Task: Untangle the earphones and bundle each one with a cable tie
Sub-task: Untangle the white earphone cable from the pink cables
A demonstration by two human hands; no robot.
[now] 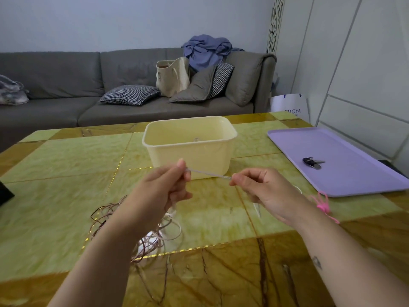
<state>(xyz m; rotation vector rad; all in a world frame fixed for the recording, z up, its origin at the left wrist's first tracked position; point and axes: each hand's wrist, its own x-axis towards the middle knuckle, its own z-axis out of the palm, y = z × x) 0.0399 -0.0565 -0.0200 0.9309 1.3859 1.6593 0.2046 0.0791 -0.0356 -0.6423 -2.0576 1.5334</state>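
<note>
Left hand [168, 185] and right hand [261, 187] are each pinching one end of a pale strand [209, 173], stretching it taut; cable or tie, cannot tell. Earphones [151, 239] are lying tangled at 7 o'clock below the hands. Pink cable tie [323, 204] is waiting at 3 o'clock, unused. Nothing is looking bundled yet.

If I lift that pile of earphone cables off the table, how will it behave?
Probably floppy: the earphone cables lie in loose thin loops on the table, so they would sag and dangle. Likely light, being so thin. The loops overlap, so they may come up as one snagged clump.
</note>
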